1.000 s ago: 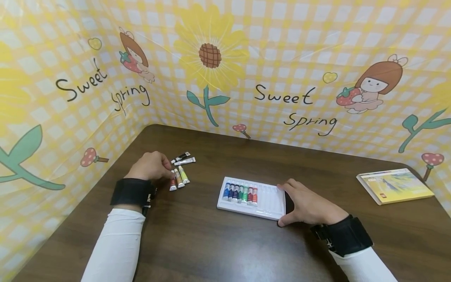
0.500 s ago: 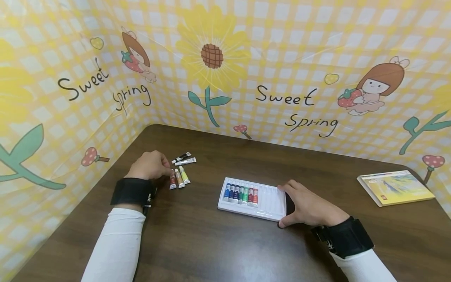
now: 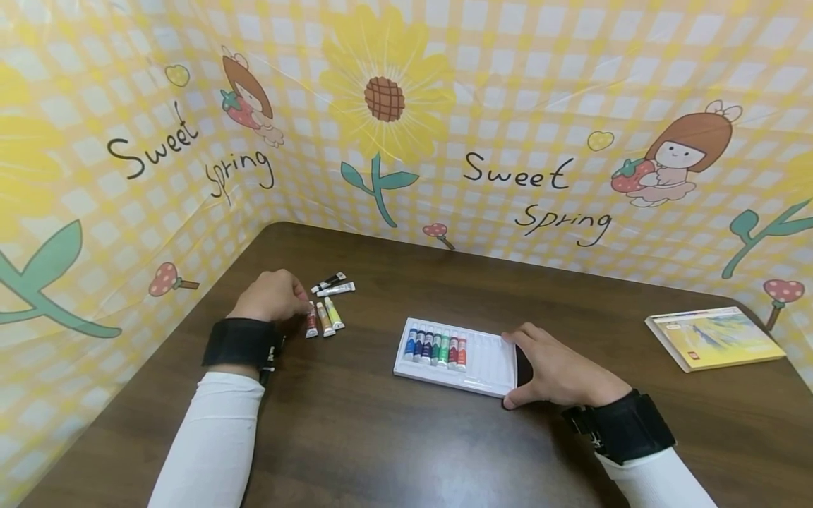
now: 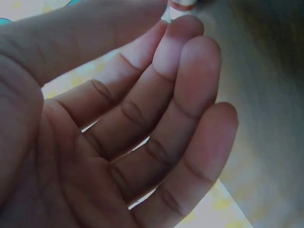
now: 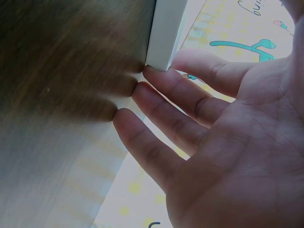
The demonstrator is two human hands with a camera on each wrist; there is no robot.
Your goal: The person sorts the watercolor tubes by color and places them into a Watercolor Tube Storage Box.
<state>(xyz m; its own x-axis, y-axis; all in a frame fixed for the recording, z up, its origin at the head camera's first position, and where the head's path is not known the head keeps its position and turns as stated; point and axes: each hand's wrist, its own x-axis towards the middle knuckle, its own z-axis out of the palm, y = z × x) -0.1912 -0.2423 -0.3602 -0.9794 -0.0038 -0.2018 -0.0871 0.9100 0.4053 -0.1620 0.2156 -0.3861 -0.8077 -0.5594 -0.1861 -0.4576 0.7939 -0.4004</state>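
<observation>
My left hand (image 3: 269,296) is at the left of the table, its thumb and index fingertip pinching the cap end of a dark red paint tube (image 3: 311,323). In the left wrist view only a bit of that paint tube (image 4: 183,6) shows past the fingertips. An orange-brown tube (image 3: 326,321) and a yellow-green tube (image 3: 334,314) lie alongside. My right hand (image 3: 559,370) holds the right end of a white paint tray (image 3: 489,388), thumb at the near corner, fingers at the far one. Several blue, green and red tubes (image 3: 436,347) fill the tray's left part. In the right wrist view the tray's edge (image 5: 166,38) meets the fingertips.
Behind the three tubes lie a black tube (image 3: 328,283) and a white tube (image 3: 336,289). A flat yellow box (image 3: 714,339) lies at the table's right. A yellow checked cloth (image 3: 508,85) hangs along the back and left edges of the brown table (image 3: 381,444).
The view has shifted very slightly. Both hands, the tray and the tubes stay practically where they were.
</observation>
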